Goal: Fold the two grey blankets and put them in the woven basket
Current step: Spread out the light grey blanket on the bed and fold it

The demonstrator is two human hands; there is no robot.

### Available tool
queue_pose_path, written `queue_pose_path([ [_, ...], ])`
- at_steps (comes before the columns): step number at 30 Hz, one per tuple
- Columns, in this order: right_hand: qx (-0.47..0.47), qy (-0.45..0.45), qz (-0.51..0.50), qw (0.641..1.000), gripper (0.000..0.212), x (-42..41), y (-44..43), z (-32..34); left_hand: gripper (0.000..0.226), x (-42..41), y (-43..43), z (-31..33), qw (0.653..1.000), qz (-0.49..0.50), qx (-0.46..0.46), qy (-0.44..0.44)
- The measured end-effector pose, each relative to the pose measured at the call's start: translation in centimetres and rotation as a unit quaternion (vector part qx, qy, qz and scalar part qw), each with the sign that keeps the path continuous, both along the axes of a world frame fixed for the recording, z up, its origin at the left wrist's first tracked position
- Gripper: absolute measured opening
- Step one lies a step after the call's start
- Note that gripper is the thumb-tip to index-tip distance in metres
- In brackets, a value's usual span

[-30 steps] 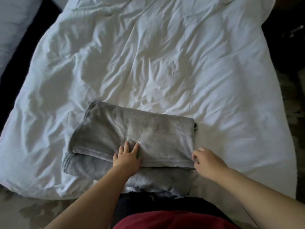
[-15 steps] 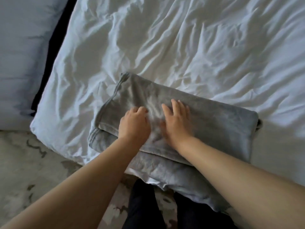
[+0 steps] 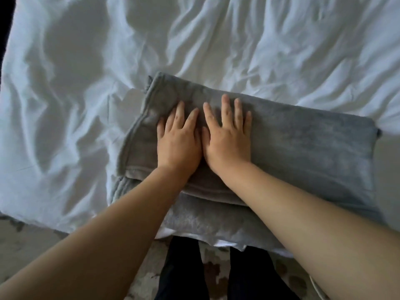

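Left hand (image 3: 177, 139) and right hand (image 3: 227, 137) press flat, grasping nothing, on the grey blanket (image 3: 303, 152), whose overhanging 6 o'clock layer may slip floorward

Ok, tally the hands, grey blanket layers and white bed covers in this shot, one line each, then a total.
Hands: 2, left hand and right hand, both flat on the top layer.
Grey blanket layers: 2, top layer over bottom layer; one blanket or two, cannot tell.
White bed covers: 1, the duvet.
Total: 5.
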State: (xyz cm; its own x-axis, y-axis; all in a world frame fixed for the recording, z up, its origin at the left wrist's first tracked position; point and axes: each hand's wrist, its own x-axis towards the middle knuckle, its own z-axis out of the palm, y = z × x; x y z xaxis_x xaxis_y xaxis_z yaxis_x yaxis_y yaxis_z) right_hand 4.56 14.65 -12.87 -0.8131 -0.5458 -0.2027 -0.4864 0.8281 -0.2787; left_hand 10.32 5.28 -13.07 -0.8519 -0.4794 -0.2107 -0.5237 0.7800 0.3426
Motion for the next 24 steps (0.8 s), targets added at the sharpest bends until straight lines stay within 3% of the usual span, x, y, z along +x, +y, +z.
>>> queue_pose_path([
  [6, 0.068, 0.037, -0.011, 0.997, 0.056, 1.9, -0.8, -2.3, 0.060, 5.1, -3.3, -2.1, 0.996, -0.060, -0.027, -0.060],
  [24, 0.066, 0.097, -0.078, 0.990, 0.062, 0.7, 5.8, -4.6, 0.065, 4.8, -2.3, -4.9, 0.995, -0.050, -0.066, -0.064],
])
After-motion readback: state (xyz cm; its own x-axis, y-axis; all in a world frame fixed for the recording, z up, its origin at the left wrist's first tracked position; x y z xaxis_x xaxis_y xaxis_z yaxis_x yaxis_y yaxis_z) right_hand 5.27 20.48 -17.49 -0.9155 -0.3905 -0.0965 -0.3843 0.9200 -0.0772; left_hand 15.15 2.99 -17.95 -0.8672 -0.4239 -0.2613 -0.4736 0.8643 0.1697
